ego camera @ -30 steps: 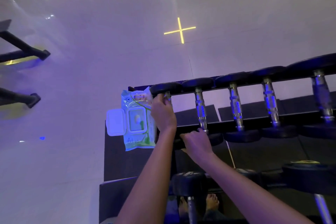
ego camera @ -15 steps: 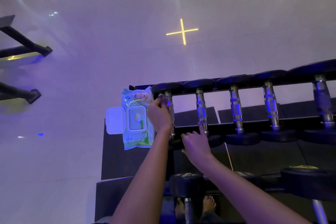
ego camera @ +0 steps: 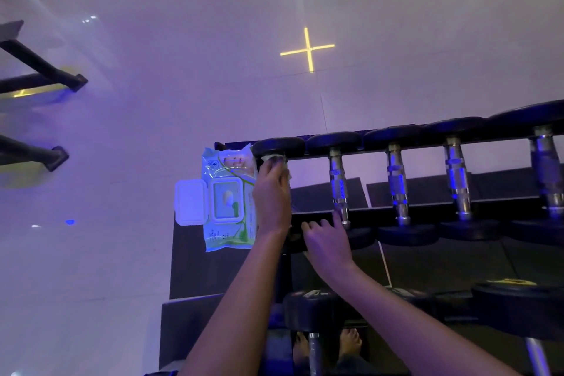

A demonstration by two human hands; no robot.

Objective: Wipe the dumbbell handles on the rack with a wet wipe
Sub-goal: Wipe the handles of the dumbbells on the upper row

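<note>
A row of black dumbbells with chrome handles lies across the top tier of the rack [ego camera: 314,217]. My left hand [ego camera: 271,189] is wrapped around the handle of the leftmost dumbbell [ego camera: 279,146], near its far head, with a white wet wipe [ego camera: 274,158] pressed under the fingers; the handle itself is hidden by the hand. My right hand [ego camera: 326,241] rests on the near head of that dumbbell, one finger touching the second dumbbell's handle [ego camera: 338,183]. A green wet wipe pack [ego camera: 229,201] with its white lid flipped open lies at the rack's left end.
More chrome-handled dumbbells [ego camera: 396,183] continue to the right. A lower tier holds bigger dumbbells [ego camera: 314,311]. Bare feet [ego camera: 351,342] show below. Black equipment legs [ego camera: 45,73] stand on the glossy floor at far left. A yellow cross [ego camera: 308,50] marks the floor.
My left hand slid back along the first handle toward me, then up again to the far head with the wipe. My right hand opened its fingers and stayed on the near head.
</note>
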